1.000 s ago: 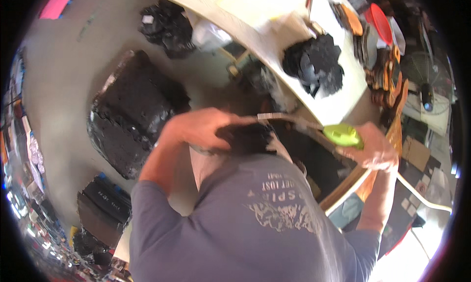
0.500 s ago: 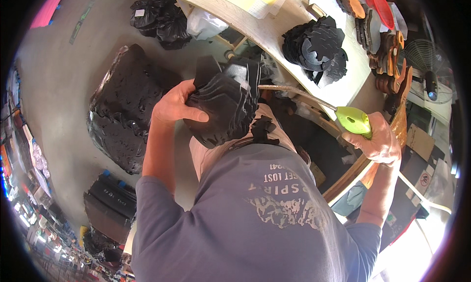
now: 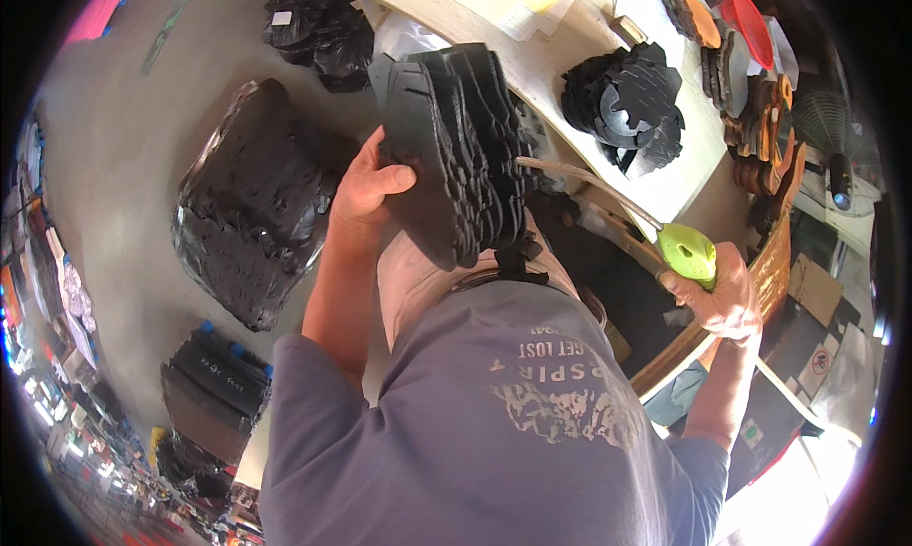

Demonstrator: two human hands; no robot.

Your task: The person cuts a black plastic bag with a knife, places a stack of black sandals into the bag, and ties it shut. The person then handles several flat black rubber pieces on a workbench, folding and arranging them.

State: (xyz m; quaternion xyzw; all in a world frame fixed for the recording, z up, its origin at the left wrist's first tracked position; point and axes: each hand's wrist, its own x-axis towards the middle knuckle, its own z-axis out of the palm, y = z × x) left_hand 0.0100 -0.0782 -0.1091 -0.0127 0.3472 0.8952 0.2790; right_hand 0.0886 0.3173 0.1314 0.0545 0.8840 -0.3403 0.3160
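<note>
Pinching a stack of black sheets point(image 3: 456, 156) left of the desk point(image 3: 541, 71), the left hand point(image 3: 369, 187) is leaving its right edges unsupported; a loosening thumb could spill pieces. The right hand point(image 3: 724, 294) is gripping a green-handled tool point(image 3: 684, 251), its tip seemingly meeting the stack; careless pushing could be snagging edges.

The black sheets point(image 3: 454, 156) look matt and rough-edged; the curved rod point(image 3: 587, 176), dull metal; its green handle point(image 3: 688, 251), smooth plastic; the bag point(image 3: 328, 42), glossy plastic; the T-shirt point(image 3: 465, 365), matt cloth.
</note>
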